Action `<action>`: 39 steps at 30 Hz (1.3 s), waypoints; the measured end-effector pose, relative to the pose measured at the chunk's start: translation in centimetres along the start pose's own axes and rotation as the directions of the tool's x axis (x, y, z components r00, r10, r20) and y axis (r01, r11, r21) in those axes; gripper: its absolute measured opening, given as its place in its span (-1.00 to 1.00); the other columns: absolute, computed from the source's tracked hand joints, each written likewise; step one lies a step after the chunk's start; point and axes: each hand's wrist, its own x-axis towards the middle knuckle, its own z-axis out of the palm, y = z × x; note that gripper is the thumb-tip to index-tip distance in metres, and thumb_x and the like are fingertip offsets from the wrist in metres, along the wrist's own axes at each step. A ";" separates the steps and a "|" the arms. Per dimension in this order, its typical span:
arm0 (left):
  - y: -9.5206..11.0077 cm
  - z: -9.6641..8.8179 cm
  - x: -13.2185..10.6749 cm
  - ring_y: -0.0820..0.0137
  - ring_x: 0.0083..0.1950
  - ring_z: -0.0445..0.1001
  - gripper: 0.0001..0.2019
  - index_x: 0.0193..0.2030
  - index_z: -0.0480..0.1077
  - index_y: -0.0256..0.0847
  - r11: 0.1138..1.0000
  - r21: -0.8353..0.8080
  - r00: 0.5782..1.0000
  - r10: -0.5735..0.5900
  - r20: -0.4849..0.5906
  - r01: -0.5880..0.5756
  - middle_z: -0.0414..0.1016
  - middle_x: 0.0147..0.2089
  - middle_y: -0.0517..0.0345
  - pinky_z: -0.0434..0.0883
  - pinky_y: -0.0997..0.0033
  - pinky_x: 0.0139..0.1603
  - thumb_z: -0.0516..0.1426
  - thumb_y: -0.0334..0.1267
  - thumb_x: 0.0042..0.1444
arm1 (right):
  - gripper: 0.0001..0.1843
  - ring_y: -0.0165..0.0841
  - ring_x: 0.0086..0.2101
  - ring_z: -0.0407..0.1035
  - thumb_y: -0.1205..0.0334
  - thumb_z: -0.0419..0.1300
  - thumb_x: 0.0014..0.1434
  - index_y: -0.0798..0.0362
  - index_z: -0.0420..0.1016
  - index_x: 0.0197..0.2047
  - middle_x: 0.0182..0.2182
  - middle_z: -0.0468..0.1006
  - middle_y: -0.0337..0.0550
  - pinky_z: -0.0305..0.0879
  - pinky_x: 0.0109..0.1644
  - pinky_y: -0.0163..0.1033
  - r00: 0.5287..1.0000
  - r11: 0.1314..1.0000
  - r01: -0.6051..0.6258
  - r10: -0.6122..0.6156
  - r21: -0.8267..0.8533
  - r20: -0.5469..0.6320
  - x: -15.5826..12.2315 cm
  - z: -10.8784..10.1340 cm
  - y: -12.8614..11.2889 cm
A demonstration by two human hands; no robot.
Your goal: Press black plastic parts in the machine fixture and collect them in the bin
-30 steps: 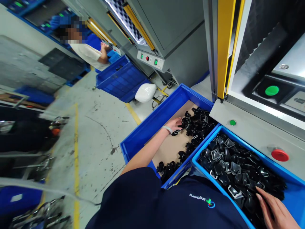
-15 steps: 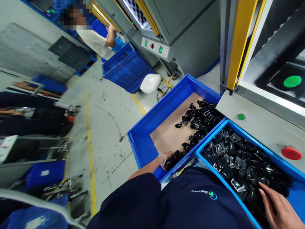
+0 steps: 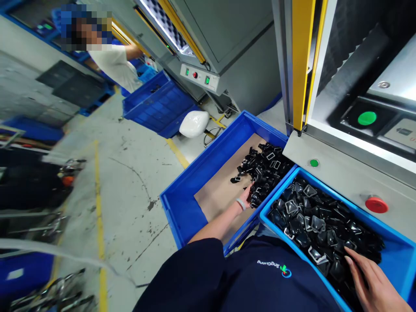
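My left hand (image 3: 247, 197), with a pale band at its wrist, reaches into the large blue crate (image 3: 175, 212). It presses against a heap of small black plastic parts (image 3: 264, 167), several with light rectangular frames. Its fingertips are mostly buried behind the parts, so a grip cannot be made out. On the right, my right hand (image 3: 373, 279) rests over the smaller light-blue bin (image 3: 403, 260) with fingers stretched out. Those fingertips touch or hover just above glossy black parts (image 3: 320, 225) that fill much of this bin; nothing shows in them.
A machine ledge (image 3: 341, 173) with a red button (image 3: 376, 203) and a green button (image 3: 313, 163) borders the bins. Beyond the crate are a white stool (image 3: 194, 124), another blue crate (image 3: 159, 108) and a co-worker (image 3: 113, 65) at a machine. Yellow lines mark the floor.
My left hand has moved from the near end of the crate forward along its right side, and the near parts are now bunched into the main heap. My right hand stays over its bin. The view has shifted.
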 end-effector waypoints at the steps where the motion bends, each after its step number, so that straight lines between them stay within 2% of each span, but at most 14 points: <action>1: 0.3 0.8 0.1 0.12 -0.23 0.67 -0.40 0.01 0.56 -0.29 1.000 -0.027 1.000 0.016 0.010 -0.015 0.64 -0.30 -0.07 0.65 0.20 -0.15 0.12 0.30 0.36 | -0.42 -0.19 0.28 0.43 0.22 -0.14 0.48 0.01 0.54 0.36 0.32 0.53 -0.05 0.41 0.38 -0.06 1.000 1.000 -0.014 0.014 -0.001 -0.006 0.1 -0.2 -0.4; 4: 2.0 2.7 -0.7 0.10 -0.20 0.67 -0.33 0.10 0.55 -0.24 0.997 -0.065 0.999 0.046 0.000 -0.046 0.67 -0.20 -0.09 0.65 0.11 -0.07 0.06 0.37 0.35 | -0.45 -0.27 0.21 0.48 0.16 -0.10 0.52 0.01 0.44 0.44 0.33 0.53 -0.08 0.37 0.39 -0.17 0.999 0.999 -0.046 0.045 -0.002 -0.025 0.4 -0.9 -1.5; 7: 5.1 4.6 -2.5 0.07 -0.09 0.68 -0.31 0.25 0.48 -0.20 0.990 -0.117 0.995 0.086 0.050 -0.080 0.67 -0.11 -0.12 0.63 0.00 0.07 0.00 0.36 0.39 | -0.47 -0.29 0.16 0.52 0.13 -0.08 0.54 0.02 0.44 0.43 0.30 0.56 -0.08 0.38 0.36 -0.21 0.996 0.997 -0.075 0.075 0.014 -0.039 0.8 -1.4 -2.0; 12: 10.7 8.6 -5.2 0.02 0.13 0.64 -0.27 0.59 0.07 -0.13 0.989 -0.105 0.982 0.115 0.151 -0.100 0.58 0.14 -0.16 0.55 -0.20 0.21 0.03 0.22 0.45 | -0.46 -0.29 0.09 0.55 0.08 -0.10 0.55 0.05 0.50 0.37 0.21 0.62 -0.04 0.41 0.32 -0.23 0.998 0.998 -0.052 0.053 0.034 -0.041 1.6 -2.1 -2.5; 15: 12.6 10.0 -6.0 -0.03 0.23 0.60 -0.16 0.66 -0.11 -0.21 0.992 -0.008 0.983 0.124 0.139 -0.124 0.44 0.31 -0.32 0.55 -0.19 0.23 0.06 0.18 0.45 | -0.43 -0.29 0.10 0.54 0.04 -0.14 0.57 0.07 0.48 0.39 0.21 0.62 -0.02 0.40 0.33 -0.22 0.994 0.997 -0.061 0.064 0.041 -0.086 1.9 -2.5 -3.1; 18: 13.4 10.2 -6.4 -0.03 0.27 0.58 -0.19 0.64 0.01 -0.26 0.970 0.061 0.965 0.226 0.135 -0.236 0.38 0.36 -0.39 0.55 -0.07 0.29 0.18 0.08 0.43 | -0.41 -0.28 0.08 0.54 -0.07 -0.12 0.56 0.02 0.51 0.37 0.18 0.63 -0.03 0.47 0.22 -0.25 0.983 0.983 -0.150 0.160 0.102 -0.095 2.2 -2.7 -3.6; 20: 13.6 9.6 -6.6 -0.01 0.26 0.59 -0.30 0.54 0.20 -0.30 0.931 0.090 0.927 0.337 0.167 -0.355 0.42 0.33 -0.38 0.53 -0.01 0.35 0.27 -0.07 0.38 | -0.41 -0.28 0.06 0.55 -0.10 -0.09 0.55 0.00 0.53 0.35 0.17 0.64 -0.03 0.49 0.17 -0.25 0.977 0.973 -0.183 0.196 0.140 -0.084 2.2 -2.7 -3.8; 22: 13.7 8.7 -6.4 0.02 0.24 0.61 -0.44 0.42 0.35 -0.32 0.860 0.135 0.863 0.461 0.208 -0.492 0.48 0.31 -0.33 0.51 -0.02 0.37 0.30 -0.18 0.35 | -0.41 -0.27 0.04 0.56 -0.11 -0.08 0.55 0.01 0.53 0.35 0.16 0.64 -0.02 0.49 0.17 -0.24 0.977 0.970 -0.183 0.197 0.157 -0.078 2.3 -2.7 -3.8; 25: 13.6 6.6 -5.1 0.14 0.19 0.63 -0.59 0.34 0.42 -0.25 0.708 0.387 0.793 0.597 0.118 -0.591 0.51 0.32 -0.21 0.58 0.07 0.27 0.21 -0.18 0.42 | -0.39 -0.28 0.03 0.57 -0.13 -0.09 0.55 0.02 0.53 0.34 0.14 0.65 0.00 0.49 0.19 -0.25 0.978 0.969 -0.181 0.196 0.166 -0.078 2.3 -2.7 -3.6; 28: 12.6 3.5 -2.9 0.22 0.14 0.62 -0.67 0.23 0.45 -0.26 0.627 0.637 0.778 0.625 -0.067 -0.449 0.55 0.23 -0.18 0.61 0.22 0.13 0.19 -0.21 0.41 | -0.37 -0.29 0.04 0.56 -0.14 -0.12 0.55 0.01 0.53 0.34 0.14 0.65 -0.02 0.49 0.17 -0.27 0.979 0.971 -0.175 0.189 0.165 -0.078 2.3 -2.7 -3.5; 30: 11.1 1.3 -1.5 0.19 0.08 0.60 -0.73 0.08 0.49 -0.29 0.615 0.713 0.784 0.602 -0.149 -0.337 0.59 0.08 -0.15 0.60 0.20 0.10 0.28 -0.27 0.28 | -0.36 -0.29 0.05 0.57 -0.15 -0.14 0.55 -0.01 0.53 0.35 0.16 0.65 -0.03 0.50 0.15 -0.27 0.978 0.971 -0.176 0.190 0.160 -0.081 2.2 -2.7 -3.6; 33: 8.0 -1.8 0.0 0.15 0.06 0.56 -0.78 -0.16 0.49 -0.28 0.553 0.813 0.769 0.595 -0.233 -0.182 0.57 -0.07 -0.03 0.53 0.11 0.20 0.36 -0.41 0.06 | -0.37 -0.27 0.03 0.58 -0.17 -0.11 0.54 -0.02 0.51 0.37 0.17 0.64 -0.04 0.52 0.12 -0.26 0.973 0.967 -0.204 0.218 0.155 -0.082 2.2 -2.7 -3.7; 36: 5.1 -4.1 1.0 0.10 0.14 0.51 -0.76 -0.16 0.48 -0.24 0.489 0.869 0.726 0.623 -0.292 -0.070 0.52 0.05 -0.04 0.44 0.04 0.30 0.31 -0.48 0.02 | -0.36 -0.26 -0.02 0.61 -0.20 -0.07 0.52 -0.03 0.49 0.38 0.13 0.66 -0.04 0.54 0.08 -0.24 0.969 0.962 -0.218 0.233 0.162 -0.080 2.3 -2.8 -3.7; 39: 3.8 -5.7 1.9 -0.05 0.33 0.37 -0.64 0.04 0.49 -0.20 0.443 0.897 0.668 0.668 -0.328 -0.001 0.40 0.25 -0.17 0.36 -0.06 0.35 0.26 -0.47 0.08 | -0.35 -0.24 -0.03 0.61 -0.20 -0.07 0.51 -0.02 0.51 0.37 0.11 0.67 -0.02 0.56 0.07 -0.21 0.970 0.961 -0.217 0.232 0.174 -0.073 2.3 -2.7 -3.4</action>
